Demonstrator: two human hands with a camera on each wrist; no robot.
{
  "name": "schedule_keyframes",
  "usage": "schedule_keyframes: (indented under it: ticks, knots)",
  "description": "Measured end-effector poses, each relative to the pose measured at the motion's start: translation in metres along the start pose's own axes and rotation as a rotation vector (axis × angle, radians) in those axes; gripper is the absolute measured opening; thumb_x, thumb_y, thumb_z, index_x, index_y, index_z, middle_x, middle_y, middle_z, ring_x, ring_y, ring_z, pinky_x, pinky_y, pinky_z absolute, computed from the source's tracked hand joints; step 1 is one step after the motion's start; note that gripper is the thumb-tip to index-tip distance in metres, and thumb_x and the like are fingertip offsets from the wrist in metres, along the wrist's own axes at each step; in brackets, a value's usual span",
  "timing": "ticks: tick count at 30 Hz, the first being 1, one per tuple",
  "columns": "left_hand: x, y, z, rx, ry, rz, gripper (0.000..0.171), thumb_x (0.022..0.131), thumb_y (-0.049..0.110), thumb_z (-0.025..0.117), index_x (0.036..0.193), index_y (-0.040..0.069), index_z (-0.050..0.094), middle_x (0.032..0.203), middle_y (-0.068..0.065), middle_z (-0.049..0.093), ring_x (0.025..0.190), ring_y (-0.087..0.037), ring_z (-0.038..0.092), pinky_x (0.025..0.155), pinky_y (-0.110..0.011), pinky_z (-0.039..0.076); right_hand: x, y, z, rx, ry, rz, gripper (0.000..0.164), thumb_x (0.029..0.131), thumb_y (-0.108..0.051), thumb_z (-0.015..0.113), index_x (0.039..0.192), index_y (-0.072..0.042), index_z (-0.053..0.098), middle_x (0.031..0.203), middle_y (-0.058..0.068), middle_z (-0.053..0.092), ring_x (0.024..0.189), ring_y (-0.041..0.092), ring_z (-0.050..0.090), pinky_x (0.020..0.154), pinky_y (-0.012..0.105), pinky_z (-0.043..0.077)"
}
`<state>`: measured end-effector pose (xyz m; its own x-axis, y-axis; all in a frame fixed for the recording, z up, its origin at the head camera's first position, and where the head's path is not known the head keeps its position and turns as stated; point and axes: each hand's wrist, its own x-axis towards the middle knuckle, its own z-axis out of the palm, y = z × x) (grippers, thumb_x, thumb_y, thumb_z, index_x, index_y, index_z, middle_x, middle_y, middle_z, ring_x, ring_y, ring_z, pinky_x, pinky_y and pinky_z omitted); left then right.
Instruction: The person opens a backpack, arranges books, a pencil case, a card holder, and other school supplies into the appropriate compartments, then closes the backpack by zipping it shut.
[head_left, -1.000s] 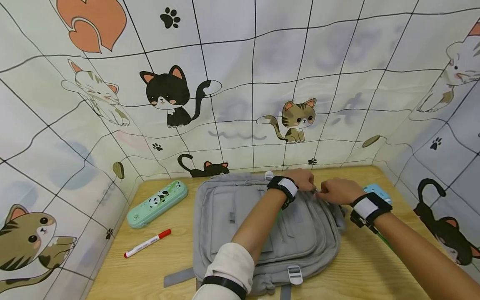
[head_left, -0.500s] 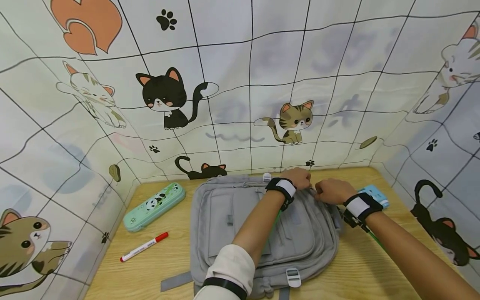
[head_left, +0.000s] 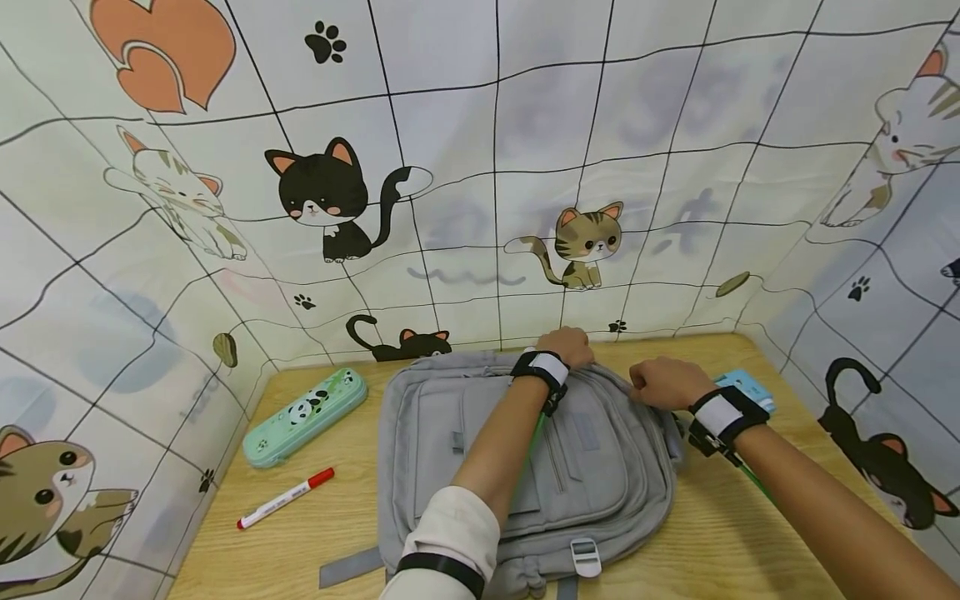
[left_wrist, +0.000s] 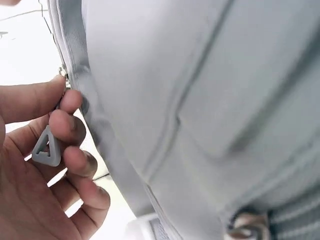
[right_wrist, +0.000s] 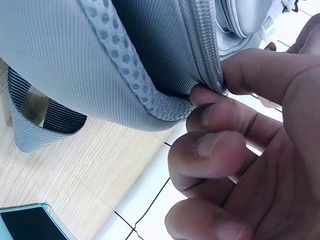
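while the left grip (head_left: 566, 346) pinches the zipper pull (left_wrist: 46, 160) and the right grip (head_left: 666, 383) pinches the zippered edge (right_wrist: 206, 45) of the gray backpack (head_left: 435, 400), lying mid-table (head_left: 720, 525), that pull could jam if the edge slackens.

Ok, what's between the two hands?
Between left hand and right hand: a stretch of the gray backpack along its far edge, wooden table beyond. Head view shows it.
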<state>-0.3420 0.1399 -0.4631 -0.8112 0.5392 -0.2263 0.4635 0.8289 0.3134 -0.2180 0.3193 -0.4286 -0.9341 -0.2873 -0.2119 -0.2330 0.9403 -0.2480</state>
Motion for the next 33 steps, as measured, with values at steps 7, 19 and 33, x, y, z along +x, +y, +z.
schedule_keyframes:
  ticks: [7, 19, 33]
  knots:
    - [0.005, -0.024, 0.002, -0.045, 0.035, -0.073, 0.023, 0.101, 0.036, 0.064, 0.085, 0.021, 0.068, 0.068, 0.005, 0.052, 0.059, -0.014, 0.049, 0.057, -0.031, 0.040, -0.001, 0.002, 0.002, 0.011, 0.010, 0.006, 0.034, 0.102, -0.026, 0.068, 0.073, -0.019, 0.051, 0.065, -0.003, 0.046, 0.058, 0.014, 0.046, 0.057, 0.032, 0.032]
    - [-0.015, -0.043, -0.018, -0.080, 0.024, -0.165, 0.043, 0.105, 0.026, 0.052, 0.063, 0.018, 0.051, 0.057, 0.002, 0.045, 0.052, -0.016, 0.040, 0.054, -0.033, 0.037, -0.002, 0.009, 0.002, 0.031, 0.007, -0.004, 0.031, 0.103, -0.027, 0.066, 0.076, -0.019, 0.053, 0.067, -0.002, 0.049, 0.058, 0.015, 0.047, 0.056, 0.032, 0.033]
    - [-0.049, -0.052, -0.037, -0.159, 0.073, -0.210, 0.033, 0.099, 0.023, 0.047, 0.066, 0.017, 0.044, 0.067, 0.001, 0.043, 0.067, -0.018, 0.042, 0.077, -0.038, 0.039, -0.007, 0.013, 0.005, 0.073, 0.026, -0.020, 0.033, 0.103, -0.028, 0.064, 0.075, -0.019, 0.049, 0.065, -0.004, 0.045, 0.056, 0.014, 0.044, 0.056, 0.031, 0.030]
